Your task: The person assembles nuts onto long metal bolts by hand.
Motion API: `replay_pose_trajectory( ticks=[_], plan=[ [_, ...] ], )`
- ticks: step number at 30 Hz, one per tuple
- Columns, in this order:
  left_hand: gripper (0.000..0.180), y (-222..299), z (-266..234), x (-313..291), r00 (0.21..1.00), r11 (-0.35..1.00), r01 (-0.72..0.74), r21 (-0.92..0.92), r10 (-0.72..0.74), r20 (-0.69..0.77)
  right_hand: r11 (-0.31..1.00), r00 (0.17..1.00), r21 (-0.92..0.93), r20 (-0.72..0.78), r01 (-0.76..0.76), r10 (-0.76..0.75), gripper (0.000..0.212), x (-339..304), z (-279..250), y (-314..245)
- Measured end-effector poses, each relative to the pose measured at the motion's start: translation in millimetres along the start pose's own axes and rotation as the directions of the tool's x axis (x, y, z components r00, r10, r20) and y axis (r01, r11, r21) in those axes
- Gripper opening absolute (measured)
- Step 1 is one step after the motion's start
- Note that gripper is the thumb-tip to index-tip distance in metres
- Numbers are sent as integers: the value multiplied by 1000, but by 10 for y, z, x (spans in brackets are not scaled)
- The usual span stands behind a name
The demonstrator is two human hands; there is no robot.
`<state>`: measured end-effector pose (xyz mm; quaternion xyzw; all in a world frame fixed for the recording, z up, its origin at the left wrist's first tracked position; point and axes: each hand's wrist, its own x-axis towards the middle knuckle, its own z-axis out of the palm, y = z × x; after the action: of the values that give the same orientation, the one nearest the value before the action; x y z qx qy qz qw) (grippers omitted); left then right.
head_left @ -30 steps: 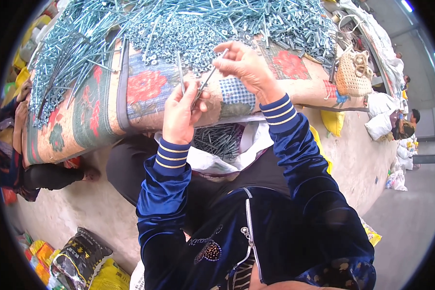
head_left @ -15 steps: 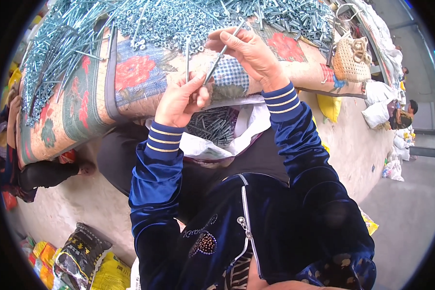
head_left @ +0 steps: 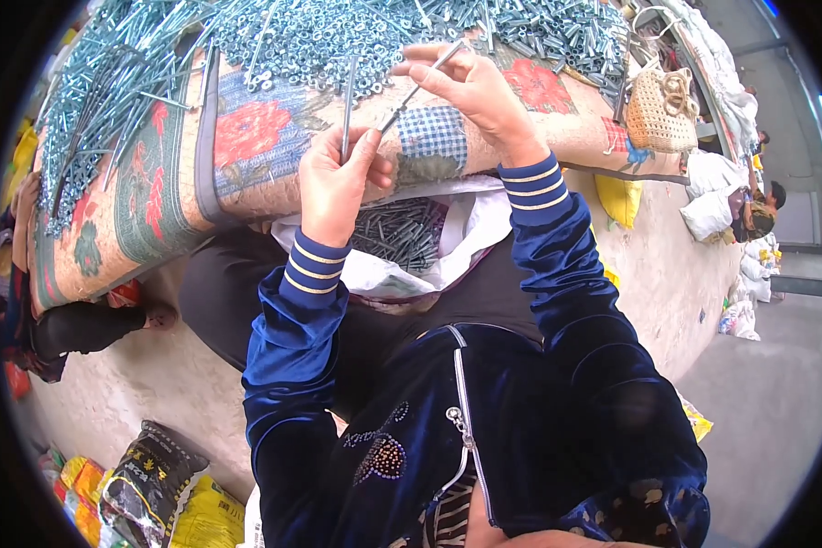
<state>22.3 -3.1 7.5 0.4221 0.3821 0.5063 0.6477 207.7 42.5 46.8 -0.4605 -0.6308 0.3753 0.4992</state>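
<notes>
- My left hand [head_left: 342, 187] is raised just beyond the left part of the white sack [head_left: 475, 224], thumb and fingers clamped together on a thin rod [head_left: 348, 105] that points away from me.
- My right hand [head_left: 479, 91] is farther beyond the sack, toward its right side; thumb and fingertips pinch the upper part of a slanting rod [head_left: 395, 116].
- That slanting rod runs down toward my left thumb, beyond the sack; I cannot tell whether its lower end touches the thumb.
- Short dark metal pieces [head_left: 397, 233] lie inside the sack, which gapes open at my lap.
- The table [head_left: 265, 196], covered in patterned cloth, stretches beyond the sack and off to both sides.
- On it, far beyond the sack, nuts [head_left: 310, 50] are heaped, with long rods [head_left: 128, 78] to their left and short tubes [head_left: 557, 41] to their right.
- A straw basket [head_left: 662, 114] is well to the right of the sack, beyond it.
- A yellow bag [head_left: 619, 199] is nearer the sack's right side.
- Another person's hand [head_left: 29, 194] is well to the sack's left.
</notes>
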Motion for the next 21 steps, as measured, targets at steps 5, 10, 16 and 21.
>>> replay_pose_trajectory(
  ticks=[5,10,16,21],
  plan=[
    [15,-7,-45,9,999,998,-42,53,43,-11,939,943,-211,137,-272,304,29,-7,-95,-120],
    [14,42,84,-68,986,930,-141,340,162,-32,965,943,87,249,-247,219,30,-182,-19,-56],
    [17,-52,-147,-42,984,867,-142,478,175,-25,938,867,-339,445,-67,223,26,-240,-85,-237],
    [21,85,-142,15,997,996,71,-56,-72,-10,772,964,-578,-190,-264,187,25,272,-955,491]
  ],
)
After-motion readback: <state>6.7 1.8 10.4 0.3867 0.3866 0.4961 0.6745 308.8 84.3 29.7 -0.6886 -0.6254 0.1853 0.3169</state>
